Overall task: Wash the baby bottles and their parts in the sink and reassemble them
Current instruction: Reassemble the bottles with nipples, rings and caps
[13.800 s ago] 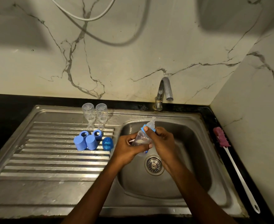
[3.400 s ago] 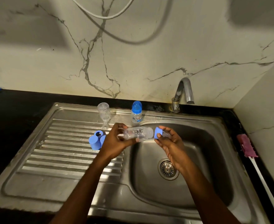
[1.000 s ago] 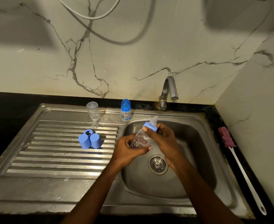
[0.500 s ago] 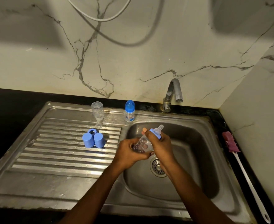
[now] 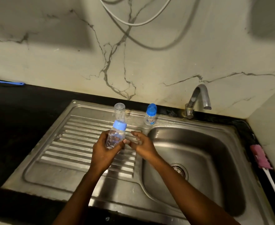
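On my screen I see the left hand (image 5: 103, 153) wrapped around the lower part of a clear baby bottle (image 5: 115, 138), fingers and thumb curled on it. The bottle has a blue cap (image 5: 119, 125) on top and is held above the ribbed drainboard (image 5: 68, 143), a little tilted, with the cap end pointing away from me. The right hand (image 5: 141, 144) is just beside it, near the edge of the sink basin (image 5: 206, 151); its fingers are relaxed and I see nothing in it. The fingertips of both hands are very near, but I cannot tell if they touch. Behind the held bottle, at the back of the drainboard, a clear bottle without cap (image 5: 119, 109) stands, and to its right a small bottle with a blue cap (image 5: 150, 115) stands upright near the tap (image 5: 198, 96). A brush with a pink head (image 5: 260, 157) lies on the dark counter at the right of the sink.
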